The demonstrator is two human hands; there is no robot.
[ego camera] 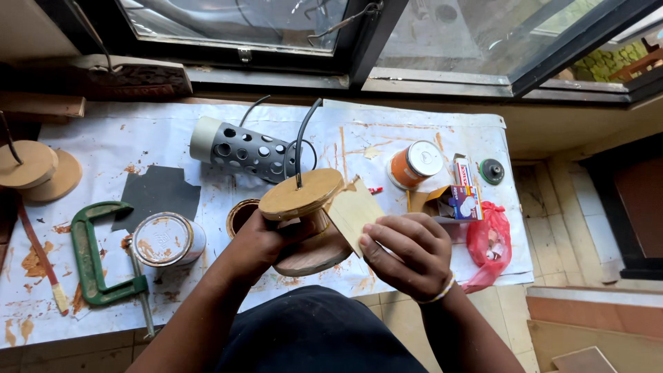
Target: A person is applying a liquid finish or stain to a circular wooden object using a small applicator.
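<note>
Near the middle of the frame, the left hand (pixel 259 238) wraps its fingers tight around a wooden spool (pixel 304 207) with two round discs and a dark wire poking up, likely to keep it from turning, while the right hand (pixel 407 252) pinches a thin square of plywood (pixel 353 213) against its edge. Close by on the stained white paper (pixel 110 152) sit an open glue tin (pixel 166 238), a green clamp (pixel 93 252), a grey tube with holes (pixel 242 148), an orange can (pixel 414 164) and a red bag (pixel 487 242), none of them blocking the hands.
</note>
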